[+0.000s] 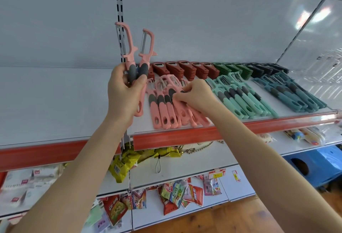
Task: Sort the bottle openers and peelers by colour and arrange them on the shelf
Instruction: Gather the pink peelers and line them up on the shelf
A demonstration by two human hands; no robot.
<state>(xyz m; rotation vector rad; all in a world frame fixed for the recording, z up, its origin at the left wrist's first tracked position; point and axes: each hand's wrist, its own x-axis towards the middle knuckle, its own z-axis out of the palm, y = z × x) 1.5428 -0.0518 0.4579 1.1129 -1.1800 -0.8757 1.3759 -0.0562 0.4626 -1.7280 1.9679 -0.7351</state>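
My left hand (124, 92) is shut on two pink peelers (146, 51) with grey grips, held upright above the shelf's left end. My right hand (194, 94) presses on the row of pink peelers (162, 108) lying on the white shelf (218, 110), its fingers pinching one of them. To the right lie a group of mint-green peelers (246, 99) and a group of dark teal peelers (296, 95). Behind them, along the back, stand rows of red bottle openers (187, 69), green bottle openers (231, 69) and black bottle openers (266, 69).
The shelf has a red front strip (185, 136). A slotted upright (119, 16) rises behind my left hand. The white shelf section (51, 103) lies to the left. Lower shelves hold snack packets (175, 195) and a yellow bag (122, 164). A blue stool (318, 164) stands lower right.
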